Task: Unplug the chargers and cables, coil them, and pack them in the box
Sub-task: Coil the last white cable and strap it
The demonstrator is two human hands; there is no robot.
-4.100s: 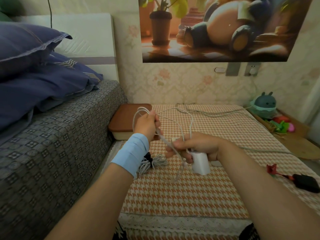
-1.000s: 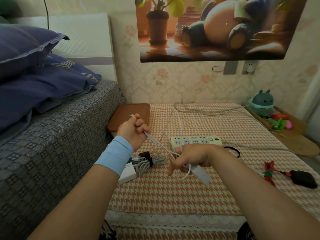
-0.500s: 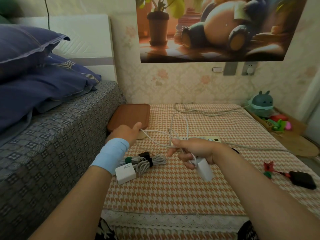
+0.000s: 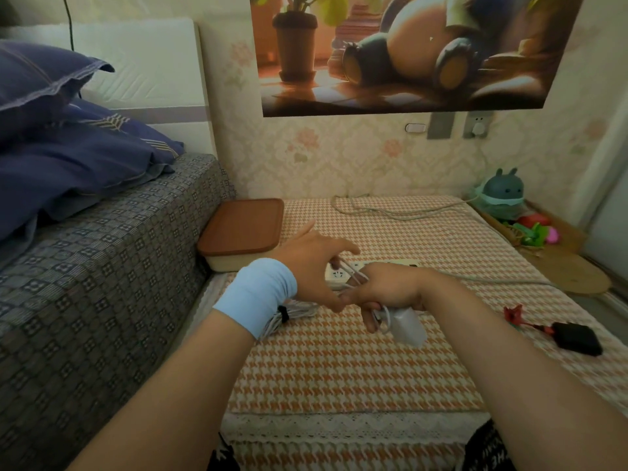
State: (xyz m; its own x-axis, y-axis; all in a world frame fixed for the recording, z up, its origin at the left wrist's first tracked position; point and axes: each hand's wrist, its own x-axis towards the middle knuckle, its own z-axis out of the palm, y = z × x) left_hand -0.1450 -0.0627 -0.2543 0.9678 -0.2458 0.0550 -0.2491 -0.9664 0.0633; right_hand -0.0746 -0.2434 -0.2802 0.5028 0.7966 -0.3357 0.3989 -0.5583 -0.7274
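My right hand (image 4: pixel 390 290) grips a white charger (image 4: pixel 409 328) together with loops of its white cable (image 4: pixel 353 275), just above the checked cloth. My left hand (image 4: pixel 312 266), with a light blue wristband, is pressed against the right one, and its fingers hook the cable loops. The box (image 4: pixel 243 229), cream with a shut brown lid, sits at the back left against the bed. A tied grey cable bundle (image 4: pixel 292 312) lies partly hidden under my left wrist. A white power strip (image 4: pixel 336 275) shows behind my hands, mostly covered.
A black charger (image 4: pixel 576 338) with a red cable (image 4: pixel 515 316) lies at the right. A long pale cord (image 4: pixel 390 212) runs across the back to the wall socket (image 4: pixel 477 125). The bed (image 4: pixel 102 253) borders the left, and toys (image 4: pixel 503 195) stand at the back right.
My left hand has swung right from beside the box to meet my right hand. The stretched white cable is now gathered into short loops between both hands, and the white 30W charger is hidden.
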